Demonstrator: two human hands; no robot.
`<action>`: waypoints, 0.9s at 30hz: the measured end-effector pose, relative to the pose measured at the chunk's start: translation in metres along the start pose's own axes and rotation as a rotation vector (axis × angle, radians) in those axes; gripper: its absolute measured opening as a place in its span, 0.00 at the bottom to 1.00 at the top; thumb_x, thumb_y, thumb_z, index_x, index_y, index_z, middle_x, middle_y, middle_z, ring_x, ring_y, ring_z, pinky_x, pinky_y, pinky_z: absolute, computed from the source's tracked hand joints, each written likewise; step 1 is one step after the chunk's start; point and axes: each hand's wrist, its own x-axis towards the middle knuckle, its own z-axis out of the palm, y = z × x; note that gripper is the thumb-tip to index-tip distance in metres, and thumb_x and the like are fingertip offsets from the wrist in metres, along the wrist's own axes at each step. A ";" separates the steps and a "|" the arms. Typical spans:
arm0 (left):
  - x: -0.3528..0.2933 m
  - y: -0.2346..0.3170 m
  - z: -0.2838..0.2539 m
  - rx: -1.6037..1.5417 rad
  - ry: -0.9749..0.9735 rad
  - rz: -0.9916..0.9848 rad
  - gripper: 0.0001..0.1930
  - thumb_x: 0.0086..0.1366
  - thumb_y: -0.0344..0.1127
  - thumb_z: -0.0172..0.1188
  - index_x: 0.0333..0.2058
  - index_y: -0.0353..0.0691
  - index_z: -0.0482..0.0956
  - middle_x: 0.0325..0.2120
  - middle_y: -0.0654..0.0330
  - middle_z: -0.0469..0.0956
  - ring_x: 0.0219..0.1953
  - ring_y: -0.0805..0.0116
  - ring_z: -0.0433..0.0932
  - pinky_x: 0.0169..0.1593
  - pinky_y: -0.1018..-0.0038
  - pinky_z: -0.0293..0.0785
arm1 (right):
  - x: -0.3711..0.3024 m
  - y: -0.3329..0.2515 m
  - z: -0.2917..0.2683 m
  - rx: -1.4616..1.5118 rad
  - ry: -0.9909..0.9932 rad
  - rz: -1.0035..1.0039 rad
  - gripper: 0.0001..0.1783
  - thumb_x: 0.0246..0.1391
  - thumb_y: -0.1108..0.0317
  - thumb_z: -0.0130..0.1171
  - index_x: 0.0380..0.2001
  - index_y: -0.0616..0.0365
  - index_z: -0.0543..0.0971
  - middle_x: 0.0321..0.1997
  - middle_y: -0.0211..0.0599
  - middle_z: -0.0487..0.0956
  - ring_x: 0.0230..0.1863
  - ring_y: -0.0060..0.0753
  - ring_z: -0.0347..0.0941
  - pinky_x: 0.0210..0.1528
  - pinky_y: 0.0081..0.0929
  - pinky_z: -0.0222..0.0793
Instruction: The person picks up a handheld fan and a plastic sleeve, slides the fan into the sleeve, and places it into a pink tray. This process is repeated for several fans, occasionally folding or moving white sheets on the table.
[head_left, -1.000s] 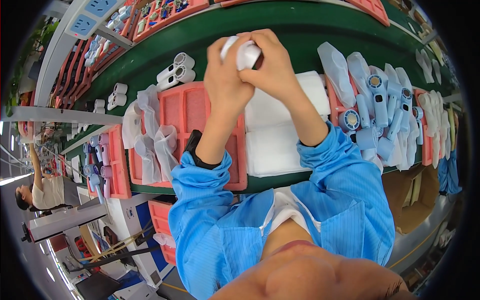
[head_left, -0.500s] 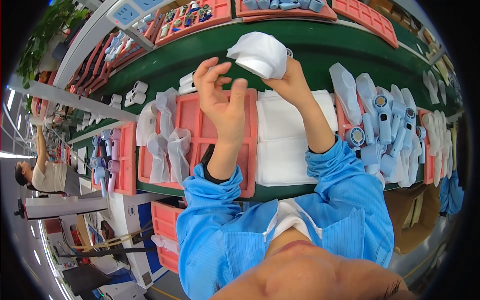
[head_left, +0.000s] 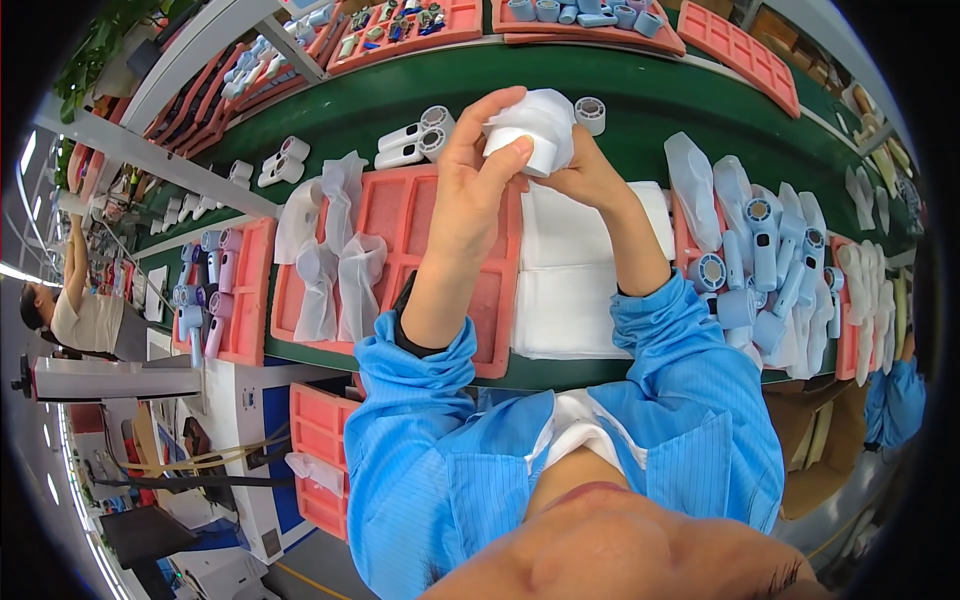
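Observation:
Ahead of me, over the green bench, both hands hold a white handheld fan (head_left: 524,152) whose head is covered in part by a thin white bag (head_left: 548,112). My left hand (head_left: 474,170) curls round its left side, thumb on the round white part and fingers against the bag. From the right, my right hand (head_left: 592,178) grips it; part of those fingers and the fan's handle are hidden. Below the hands lie stacks of flat white bags (head_left: 572,312). Behind my right hand another white fan (head_left: 590,114) stands on the bench, and more white fans (head_left: 414,140) lie to the left.
A pink divided tray (head_left: 408,205) at left carries several bagged items (head_left: 360,280). At right, light blue fans (head_left: 765,250) and filled bags crowd another tray. Pink trays (head_left: 415,40) with parts line the far shelf. A person (head_left: 90,310) works at far left.
My left hand has come in from the left and closed on the bagged fan, which is now lower and slightly to the right. My right hand still holds it.

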 end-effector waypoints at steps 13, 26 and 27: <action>-0.012 0.008 -0.004 0.296 0.162 0.242 0.26 0.62 0.35 0.57 0.58 0.36 0.66 0.49 0.57 0.72 0.48 0.72 0.72 0.47 0.76 0.72 | -0.007 -0.016 0.006 -0.125 0.092 -0.028 0.17 0.37 0.78 0.62 0.37 0.60 0.78 0.34 0.35 0.79 0.38 0.29 0.75 0.43 0.25 0.69; -0.029 0.008 -0.015 -0.133 -0.115 -0.099 0.36 0.53 0.32 0.64 0.60 0.32 0.61 0.54 0.53 0.69 0.56 0.65 0.67 0.61 0.69 0.59 | -0.009 -0.030 0.004 -0.413 0.010 -0.018 0.14 0.31 0.73 0.64 0.29 0.61 0.77 0.27 0.44 0.79 0.30 0.45 0.75 0.34 0.30 0.69; -0.028 0.009 -0.011 -0.087 -0.077 -0.103 0.37 0.52 0.32 0.65 0.60 0.32 0.61 0.55 0.53 0.69 0.56 0.65 0.67 0.61 0.69 0.60 | -0.008 -0.034 0.005 -0.526 -0.014 -0.008 0.14 0.31 0.76 0.61 0.29 0.61 0.77 0.28 0.42 0.78 0.30 0.41 0.74 0.35 0.29 0.68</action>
